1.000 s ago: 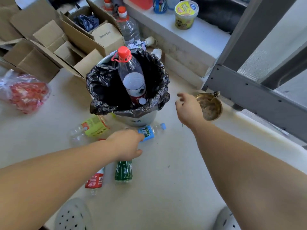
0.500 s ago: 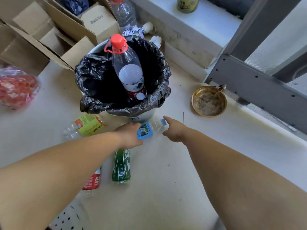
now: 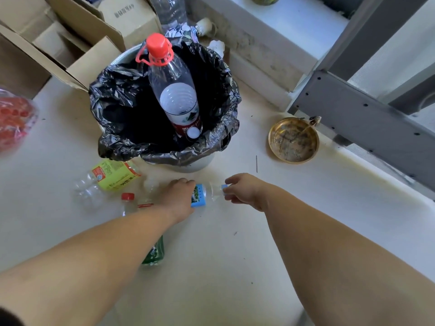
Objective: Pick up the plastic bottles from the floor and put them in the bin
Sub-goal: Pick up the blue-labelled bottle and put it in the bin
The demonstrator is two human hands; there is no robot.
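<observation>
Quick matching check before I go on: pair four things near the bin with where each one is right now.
Things:
1. big red-capped bottle
2. blue-label bottle
3. yellow-label bottle
4. brass dish

Places:
A. on the floor, right of the bin
B. lying on the floor, left of the bin's base
C. standing in the bin
D. on the floor between the left hand and right hand

Pairs: 1-C, 2-D, 3-B, 4-A
</observation>
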